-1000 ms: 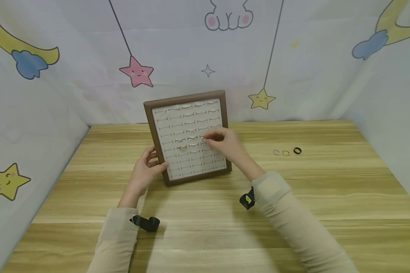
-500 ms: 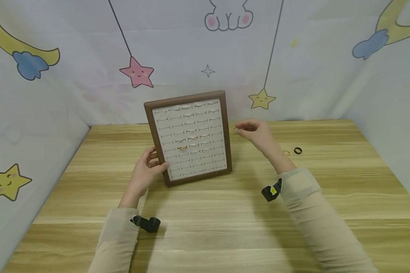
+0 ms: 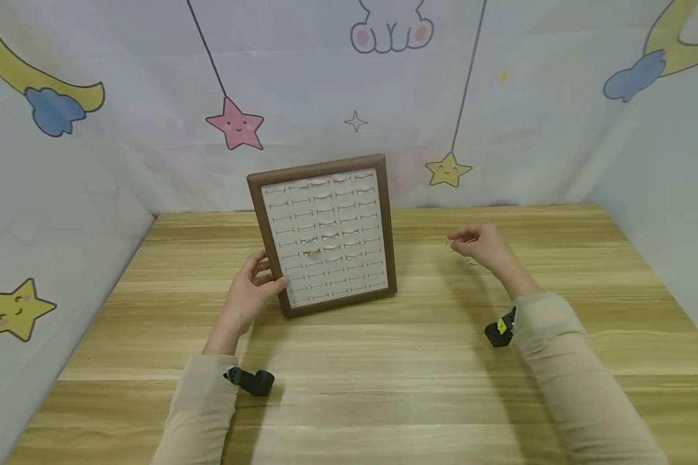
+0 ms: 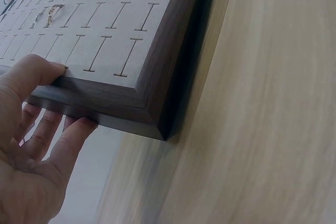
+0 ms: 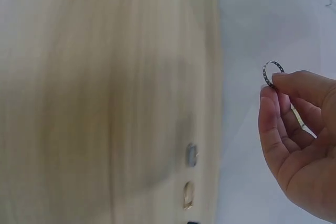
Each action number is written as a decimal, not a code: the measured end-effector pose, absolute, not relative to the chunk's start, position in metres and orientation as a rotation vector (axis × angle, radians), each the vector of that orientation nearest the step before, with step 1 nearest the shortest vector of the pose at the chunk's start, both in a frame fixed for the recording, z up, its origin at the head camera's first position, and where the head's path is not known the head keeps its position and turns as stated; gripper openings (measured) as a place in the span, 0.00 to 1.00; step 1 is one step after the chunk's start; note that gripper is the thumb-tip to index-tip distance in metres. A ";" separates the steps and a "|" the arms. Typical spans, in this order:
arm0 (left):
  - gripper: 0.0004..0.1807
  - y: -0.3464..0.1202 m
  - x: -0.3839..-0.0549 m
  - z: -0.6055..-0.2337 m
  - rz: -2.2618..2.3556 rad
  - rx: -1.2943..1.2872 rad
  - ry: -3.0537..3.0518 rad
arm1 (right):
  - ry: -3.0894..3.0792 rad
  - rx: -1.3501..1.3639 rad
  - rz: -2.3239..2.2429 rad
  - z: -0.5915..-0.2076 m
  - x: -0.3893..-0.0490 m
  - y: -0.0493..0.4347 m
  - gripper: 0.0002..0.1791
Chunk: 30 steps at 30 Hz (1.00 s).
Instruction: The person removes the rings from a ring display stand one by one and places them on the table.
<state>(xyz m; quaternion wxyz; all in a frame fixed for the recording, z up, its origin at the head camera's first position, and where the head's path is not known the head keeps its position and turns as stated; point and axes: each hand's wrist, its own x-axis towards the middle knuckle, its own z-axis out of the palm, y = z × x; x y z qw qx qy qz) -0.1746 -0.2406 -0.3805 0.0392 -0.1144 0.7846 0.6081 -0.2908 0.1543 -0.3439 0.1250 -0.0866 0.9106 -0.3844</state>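
Observation:
My left hand (image 3: pixel 253 287) grips the left side of a brown-framed ring display board (image 3: pixel 326 278), thumb on the front and fingers behind. The board leans upright, its pale face cut with rows of slots. A gold ring (image 4: pixel 54 14) and a silver ring (image 4: pixel 38 18) sit in its slots in the left wrist view. To the right of the board, my right hand (image 3: pixel 488 248) pinches a thin silver ring (image 5: pixel 273 73) with dark marks between thumb and fingertips, above the table. Below it lie another silver ring (image 5: pixel 191 155) and a gold ring (image 5: pixel 188 195).
The wooden table (image 3: pixel 384 381) runs back to a white cloth backdrop (image 3: pixel 302 77) printed with stars and moons. A black item (image 5: pixel 193 222) just shows at the bottom edge of the right wrist view. My right hand covers part of the tabletop in the head view.
My right hand has moved away from the board's face to the right, carrying the pinched ring, and is now over the rings on the table. My left hand keeps its grip on the frame.

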 end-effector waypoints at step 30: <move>0.42 -0.241 -0.176 -0.383 1.874 -0.356 2.401 | 2.633 -0.255 -0.761 -0.364 -0.291 0.189 0.14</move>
